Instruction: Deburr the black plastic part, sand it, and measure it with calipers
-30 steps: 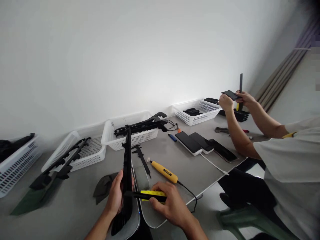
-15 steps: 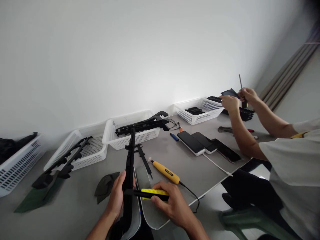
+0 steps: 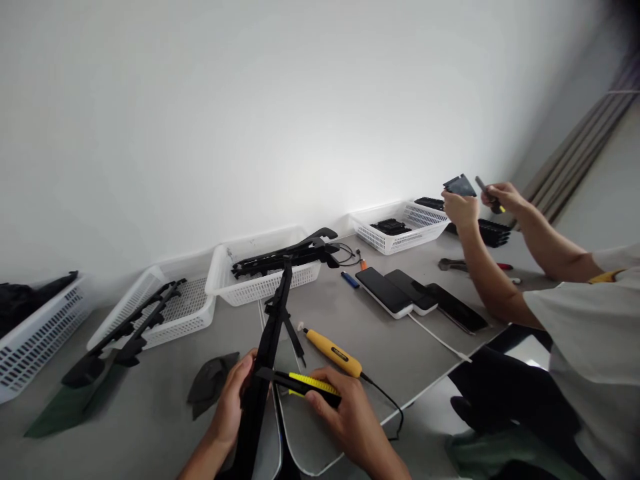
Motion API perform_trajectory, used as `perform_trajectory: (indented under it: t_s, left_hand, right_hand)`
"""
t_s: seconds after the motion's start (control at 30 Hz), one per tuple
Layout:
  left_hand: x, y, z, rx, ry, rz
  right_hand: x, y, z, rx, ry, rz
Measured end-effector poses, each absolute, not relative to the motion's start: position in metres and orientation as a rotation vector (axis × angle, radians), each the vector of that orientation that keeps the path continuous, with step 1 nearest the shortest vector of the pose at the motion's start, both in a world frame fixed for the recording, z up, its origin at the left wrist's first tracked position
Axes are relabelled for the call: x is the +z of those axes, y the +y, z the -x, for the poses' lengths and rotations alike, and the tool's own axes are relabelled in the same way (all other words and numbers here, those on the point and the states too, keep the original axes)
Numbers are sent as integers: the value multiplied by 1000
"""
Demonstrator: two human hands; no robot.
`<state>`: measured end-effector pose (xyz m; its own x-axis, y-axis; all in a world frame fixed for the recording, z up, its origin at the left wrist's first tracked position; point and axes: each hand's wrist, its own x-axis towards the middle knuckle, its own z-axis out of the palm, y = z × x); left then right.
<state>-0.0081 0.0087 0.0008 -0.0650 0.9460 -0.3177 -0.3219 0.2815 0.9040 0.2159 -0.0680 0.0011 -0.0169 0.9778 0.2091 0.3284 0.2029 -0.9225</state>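
Observation:
My left hand (image 3: 234,401) is closed around a long black plastic trim strip (image 3: 267,333), which slants up and away from me over the table edge. In my right hand (image 3: 347,415) is a yellow and black utility knife (image 3: 313,385), its blade end lying against or just over the strip near my left fingers. A black caliper (image 3: 293,333) lies partly behind the strip. To the right of it rests a yellow corded tool (image 3: 334,352). Dark sandpaper-like pieces (image 3: 213,383) lie left of my left hand.
White baskets (image 3: 270,290) with black parts line the wall. Two black strips (image 3: 145,320) lean over another basket (image 3: 187,310). Phones (image 3: 385,293) and pliers (image 3: 453,265) lie at right. A co-worker's hands (image 3: 463,208) hold a dark part and a knife-like tool.
The strip's far end has swung to the right in my left hand. The knife now angles more downward to the right. The co-worker's tool has tilted and moved away from their part.

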Motion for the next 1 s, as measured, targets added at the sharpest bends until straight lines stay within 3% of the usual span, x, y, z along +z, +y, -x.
perform_trajectory:
  t_s: [0.37,1.0]
  left_hand:
    - [-19,19,25,1243,1294,-718]
    - [17,6,3,1066,1216,-1027]
  right_hand:
    - [-5,-66,-213,778,-1424,1394]
    - [12,-77,-219,957,-1621,1344]
